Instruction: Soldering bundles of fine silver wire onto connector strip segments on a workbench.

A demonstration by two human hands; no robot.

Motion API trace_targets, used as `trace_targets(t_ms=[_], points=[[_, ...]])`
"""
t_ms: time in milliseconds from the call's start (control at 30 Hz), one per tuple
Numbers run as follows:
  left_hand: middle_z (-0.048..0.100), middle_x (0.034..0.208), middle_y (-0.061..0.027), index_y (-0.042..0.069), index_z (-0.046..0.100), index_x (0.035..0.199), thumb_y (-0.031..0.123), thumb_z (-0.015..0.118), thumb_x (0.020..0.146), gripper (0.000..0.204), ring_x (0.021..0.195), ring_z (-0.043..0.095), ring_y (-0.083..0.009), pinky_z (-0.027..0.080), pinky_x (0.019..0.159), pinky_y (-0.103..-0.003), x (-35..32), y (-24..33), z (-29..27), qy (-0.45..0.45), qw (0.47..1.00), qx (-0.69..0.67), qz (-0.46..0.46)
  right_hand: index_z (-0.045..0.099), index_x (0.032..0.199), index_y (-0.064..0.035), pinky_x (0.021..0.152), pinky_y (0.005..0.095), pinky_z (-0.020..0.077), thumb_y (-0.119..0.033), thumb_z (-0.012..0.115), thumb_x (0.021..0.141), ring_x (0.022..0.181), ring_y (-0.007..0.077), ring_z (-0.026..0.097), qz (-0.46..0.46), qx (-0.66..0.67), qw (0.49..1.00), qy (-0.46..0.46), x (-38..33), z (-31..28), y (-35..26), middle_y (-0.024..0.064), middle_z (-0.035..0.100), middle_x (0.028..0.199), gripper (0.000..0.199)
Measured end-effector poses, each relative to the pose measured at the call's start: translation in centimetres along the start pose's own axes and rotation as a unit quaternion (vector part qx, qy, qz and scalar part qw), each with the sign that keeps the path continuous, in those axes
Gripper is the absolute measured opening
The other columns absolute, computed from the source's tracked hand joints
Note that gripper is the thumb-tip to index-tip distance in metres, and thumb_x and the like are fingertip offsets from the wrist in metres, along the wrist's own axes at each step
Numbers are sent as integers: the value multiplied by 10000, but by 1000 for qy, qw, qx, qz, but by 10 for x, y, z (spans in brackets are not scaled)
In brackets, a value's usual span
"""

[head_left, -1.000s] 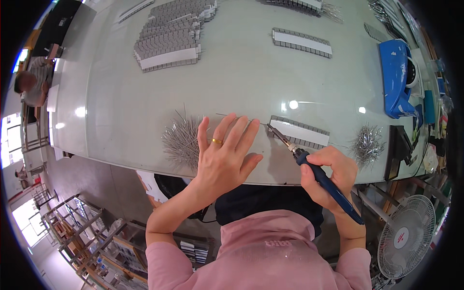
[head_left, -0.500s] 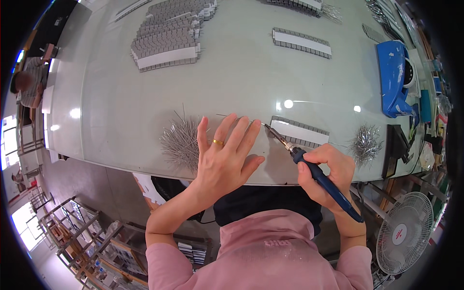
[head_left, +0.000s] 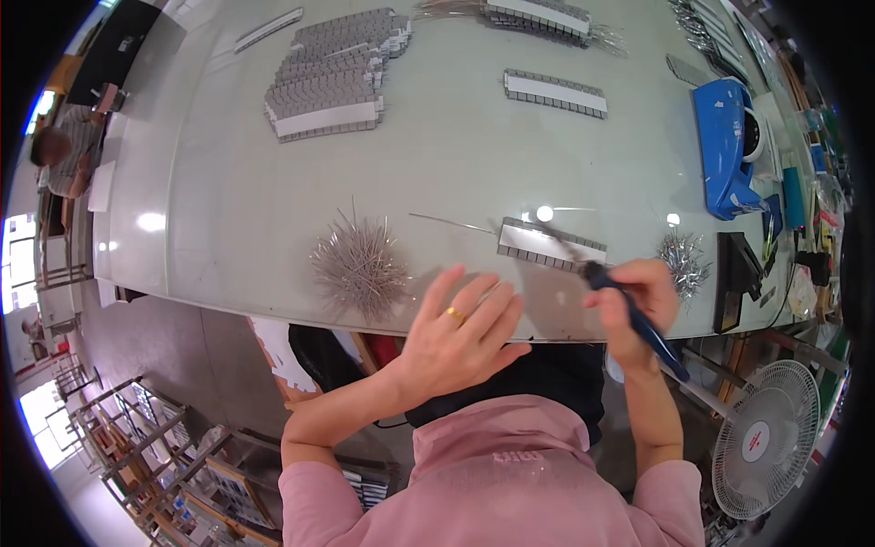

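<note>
My right hand (head_left: 638, 305) grips a dark blue soldering iron (head_left: 643, 330), its metal tip blurred by motion over a flat grey segmented strip with a white band (head_left: 552, 244). My left hand (head_left: 469, 324) is empty, fingers loosely spread, near the table's front edge. A thin wire (head_left: 451, 221) lies on the table and reaches toward the strip's left end. Left of it sits a bristling heap of thin metal wires (head_left: 360, 266). Another heap of shiny wires (head_left: 682, 264) lies right of the strip, beyond my right hand.
A second strip (head_left: 554, 93) lies farther back, and stacked strips (head_left: 328, 100) stand at the back left. More strips (head_left: 538, 18) lie at the far edge. On the right are a blue device (head_left: 726, 150) and a black stand (head_left: 736, 281). A white fan (head_left: 764, 438) stands below the table.
My left hand has lifted off the wire and drawn back toward me. The soldering iron has moved right, away from the strip's left end. The view has shifted slightly.
</note>
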State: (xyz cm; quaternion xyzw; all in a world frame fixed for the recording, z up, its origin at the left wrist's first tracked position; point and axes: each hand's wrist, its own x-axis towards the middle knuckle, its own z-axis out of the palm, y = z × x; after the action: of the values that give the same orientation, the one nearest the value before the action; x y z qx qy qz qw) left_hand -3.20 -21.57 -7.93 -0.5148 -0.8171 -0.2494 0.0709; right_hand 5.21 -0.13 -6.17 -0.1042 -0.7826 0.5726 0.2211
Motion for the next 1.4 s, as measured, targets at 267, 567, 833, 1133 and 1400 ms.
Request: trace_targets(t_ms=[267,567,833,1133,1400], points=[[327,1487,-168,28,421,1396,645,668,711,955,1385,265,-367,228,1068,-622,41,14,23,-129,991,-15,-41,470,1010,3,619,266,510,-63,593,877,647,155,592,-10,-2,996,85,-33,-51,3,102,540,865,193],[324,1497,-163,7,411,1400,698,657,674,1032,1402,249,-352,155,1091,-637,41,18,29,-146,989,14,-21,487,985,-9,631,261,490,-8,558,859,644,156,601,48,1,981,186,-67,-77,19,94,559,849,144],[391,1469,-107,73,502,1353,564,744,679,869,1377,303,-313,173,1085,-635,31,22,29,-147,989,25,-3,486,993,-6,630,231,491,-22,591,880,653,138,631,58,28,980,187,-71,-82,27,77,567,856,155],[652,1120,1,132,706,1065,107,669,752,316,1054,600,-159,353,1061,-466,-5,39,23,-27,995,27,88,500,964,-16,613,239,452,-55,565,861,629,151,597,49,-44,964,258,-64,-97,46,83,565,783,128],[670,1059,-46,108,670,1088,54,626,818,279,1019,613,-263,415,976,-475,155,-61,-27,21,996,50,74,473,969,-32,684,301,459,-63,492,880,651,162,563,-30,-79,958,273,-61,-94,49,93,550,806,97]])
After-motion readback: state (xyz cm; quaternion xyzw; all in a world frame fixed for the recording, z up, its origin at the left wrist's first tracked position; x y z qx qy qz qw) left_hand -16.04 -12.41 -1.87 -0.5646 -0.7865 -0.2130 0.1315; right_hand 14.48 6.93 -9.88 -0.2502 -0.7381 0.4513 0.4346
